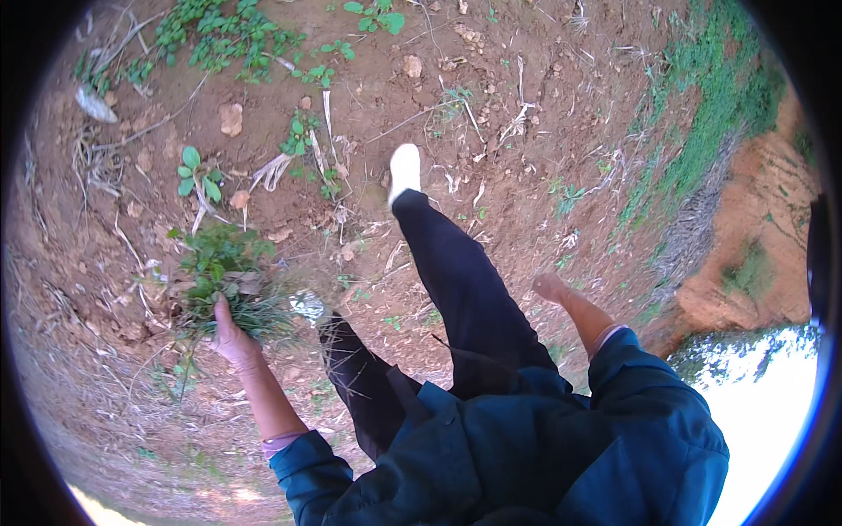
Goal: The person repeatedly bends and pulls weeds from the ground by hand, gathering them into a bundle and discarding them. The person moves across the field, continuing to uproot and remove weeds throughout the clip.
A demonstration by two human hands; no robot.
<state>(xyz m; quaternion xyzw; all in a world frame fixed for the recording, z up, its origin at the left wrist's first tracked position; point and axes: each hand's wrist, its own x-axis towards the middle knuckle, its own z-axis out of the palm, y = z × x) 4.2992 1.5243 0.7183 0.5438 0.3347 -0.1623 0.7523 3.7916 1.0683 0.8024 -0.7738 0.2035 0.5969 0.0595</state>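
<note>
My left hand (235, 342) is closed around a bunch of uprooted green weeds and grass (223, 276), held out to the left above the soil. Broad leaves point away from me, and thin grass blades trail towards my left leg. Dry brown leaf pieces are mixed into the bunch. My right hand (550, 288) hangs out to the right, away from my body and above bare ground. It looks curled and small in view, and nothing shows in it; its fingers cannot be made out. My right foot in a white shoe (405, 169) is forward on the reddish-brown soil (368, 112).
Low leafy plants (230, 36) grow at the far left. A broad-leaved seedling (197, 176) stands nearer, beside clods and dry stalks (99, 164). A pale object (96, 105) lies at the left. Green growth (704, 105) and an orange earth bank (756, 230) border the right.
</note>
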